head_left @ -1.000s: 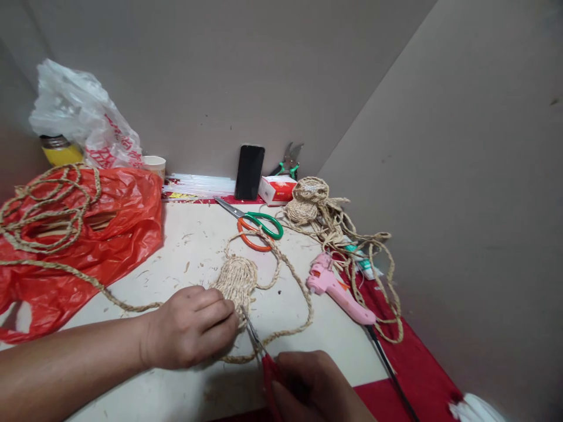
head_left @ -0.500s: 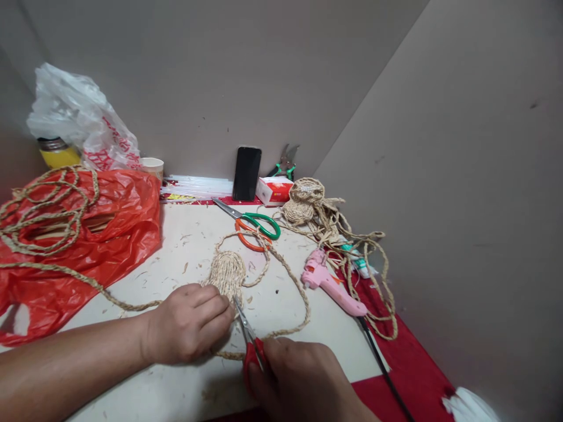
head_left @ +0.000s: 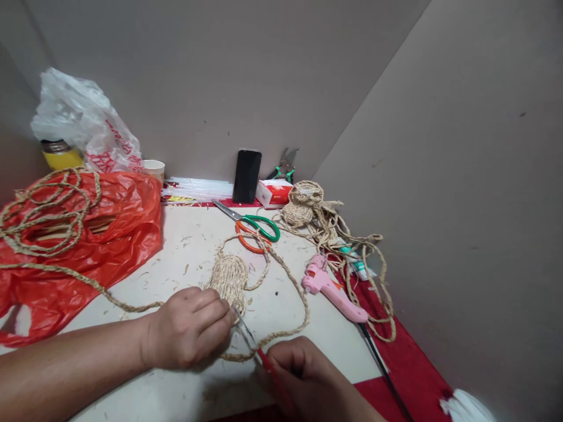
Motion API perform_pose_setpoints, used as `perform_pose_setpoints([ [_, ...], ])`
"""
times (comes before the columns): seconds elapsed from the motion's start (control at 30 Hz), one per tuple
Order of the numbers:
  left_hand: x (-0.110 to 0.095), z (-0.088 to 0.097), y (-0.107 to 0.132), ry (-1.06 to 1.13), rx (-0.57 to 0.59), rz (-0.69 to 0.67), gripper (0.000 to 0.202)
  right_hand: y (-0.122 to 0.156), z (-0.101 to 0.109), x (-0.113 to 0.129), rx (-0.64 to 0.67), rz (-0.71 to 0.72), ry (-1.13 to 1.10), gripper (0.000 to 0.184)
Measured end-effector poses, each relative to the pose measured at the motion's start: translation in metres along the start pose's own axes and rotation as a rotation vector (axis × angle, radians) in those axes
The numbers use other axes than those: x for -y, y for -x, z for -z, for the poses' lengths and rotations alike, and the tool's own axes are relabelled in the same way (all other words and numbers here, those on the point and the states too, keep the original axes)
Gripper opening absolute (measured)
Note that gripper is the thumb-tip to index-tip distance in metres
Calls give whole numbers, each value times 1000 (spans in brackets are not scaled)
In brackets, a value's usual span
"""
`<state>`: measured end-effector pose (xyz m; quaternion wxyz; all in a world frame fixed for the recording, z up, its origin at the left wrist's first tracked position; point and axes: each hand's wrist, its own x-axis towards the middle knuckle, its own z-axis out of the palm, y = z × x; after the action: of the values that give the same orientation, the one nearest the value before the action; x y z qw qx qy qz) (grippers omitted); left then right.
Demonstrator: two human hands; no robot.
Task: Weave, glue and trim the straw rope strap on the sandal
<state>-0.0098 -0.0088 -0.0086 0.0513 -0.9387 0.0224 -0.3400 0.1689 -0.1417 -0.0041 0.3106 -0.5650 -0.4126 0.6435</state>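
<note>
A coiled piece of braided straw rope (head_left: 229, 278) lies on the pale board (head_left: 180, 225), a length of the braid looping out to its right. My left hand (head_left: 193, 328) is closed on the lower left edge of this coil, pressing it to the board; its fingertips are hidden. In my right hand (head_left: 308, 375) are small red-handled scissors (head_left: 269, 363), their blades pointing up and left to the coil's lower edge beside my left fingers. The blades look nearly closed.
Larger scissors (head_left: 259, 228) with green and orange handles lie behind the coil. To the right are a pink glue gun (head_left: 332, 287) and a rope heap (head_left: 321, 220). A red plastic bag (head_left: 132, 205) sits left; a phone (head_left: 247, 176) leans on the wall.
The small scissors have turned in my right hand, their blades drawing together and the handles swinging down and right. My left hand stays on the coil.
</note>
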Motion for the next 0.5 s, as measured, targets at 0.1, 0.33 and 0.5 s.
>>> perform_pose_setpoints([
  [0.1,0,0,1,-10,-3,-1,24,10,4,2,-7,-111,-186,54],
  [0.33,2,-3,3,-5,-22,-1,24,18,11,1,-117,-60,-5,56],
  [0.5,1,-4,3,-28,2,-6,24,5,6,-2,-214,5,214,44],
])
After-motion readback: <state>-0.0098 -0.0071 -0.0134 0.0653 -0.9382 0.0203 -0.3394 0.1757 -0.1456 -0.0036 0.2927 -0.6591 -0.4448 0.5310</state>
